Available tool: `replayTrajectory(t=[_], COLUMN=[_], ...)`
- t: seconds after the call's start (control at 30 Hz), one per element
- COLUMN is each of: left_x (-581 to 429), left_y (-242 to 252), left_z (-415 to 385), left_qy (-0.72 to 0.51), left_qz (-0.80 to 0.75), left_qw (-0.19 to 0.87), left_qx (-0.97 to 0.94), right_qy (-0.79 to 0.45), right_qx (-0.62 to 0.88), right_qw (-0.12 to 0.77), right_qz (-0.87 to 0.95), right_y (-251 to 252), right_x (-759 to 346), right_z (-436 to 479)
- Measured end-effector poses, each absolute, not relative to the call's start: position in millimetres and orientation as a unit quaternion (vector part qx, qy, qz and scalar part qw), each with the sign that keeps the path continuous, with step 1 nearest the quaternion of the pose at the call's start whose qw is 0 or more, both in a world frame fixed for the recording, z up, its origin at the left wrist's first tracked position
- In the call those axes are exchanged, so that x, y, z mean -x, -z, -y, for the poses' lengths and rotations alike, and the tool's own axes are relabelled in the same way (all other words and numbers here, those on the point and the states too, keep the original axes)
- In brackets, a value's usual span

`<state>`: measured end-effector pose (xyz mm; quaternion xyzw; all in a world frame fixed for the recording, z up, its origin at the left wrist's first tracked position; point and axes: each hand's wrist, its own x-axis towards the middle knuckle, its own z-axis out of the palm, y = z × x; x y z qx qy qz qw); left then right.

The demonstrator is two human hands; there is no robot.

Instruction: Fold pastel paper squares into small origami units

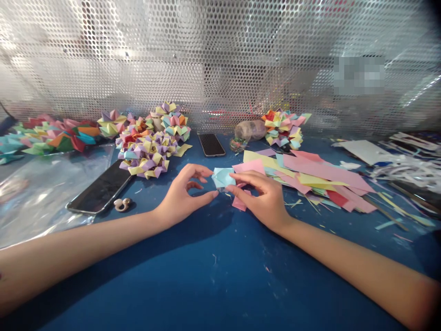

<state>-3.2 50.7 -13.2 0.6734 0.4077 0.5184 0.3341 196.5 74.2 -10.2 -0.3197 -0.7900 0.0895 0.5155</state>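
A small light-blue folded paper piece (223,177) is held a little above the blue table. My right hand (263,195) pinches its right side between thumb and fingers. My left hand (186,195) is at the left edge of the piece, thumb and fingers curved and apart; whether a fingertip touches the paper I cannot tell. Under and beside my right fingers lies a pink paper slip (242,201). Just beyond that hand is a loose pile of pink, yellow and blue paper strips (310,172).
Folded paper clusters (148,147) line the back left, with another cluster (284,128) at the back right. Two phones, one left (101,188) and one behind (211,145), lie near clear plastic (44,193) and earphones (122,204). A perforated metal panel (206,64) stands behind.
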Motion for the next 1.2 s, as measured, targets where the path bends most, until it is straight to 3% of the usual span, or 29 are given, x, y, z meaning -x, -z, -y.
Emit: replayTrajectory(t=[0.33,1.2], left_x=[2.2,2.2], left_y=[11.9,12.2], left_z=[-51.3,-54.9], left_qy=[-0.473,-0.485], left_qz=[-0.402,-0.425], left_qw=[0.447,0.474], left_qx=[-0.644,-0.6], right_qy=[-0.109,-0.067], right_qx=[0.302,0.263], right_qw=[0.493,0.473], right_qz=[0.808,0.838], right_y=[8.6,10.1], right_x=[-196.1,-196.4], right_z=[-72.4,-72.1])
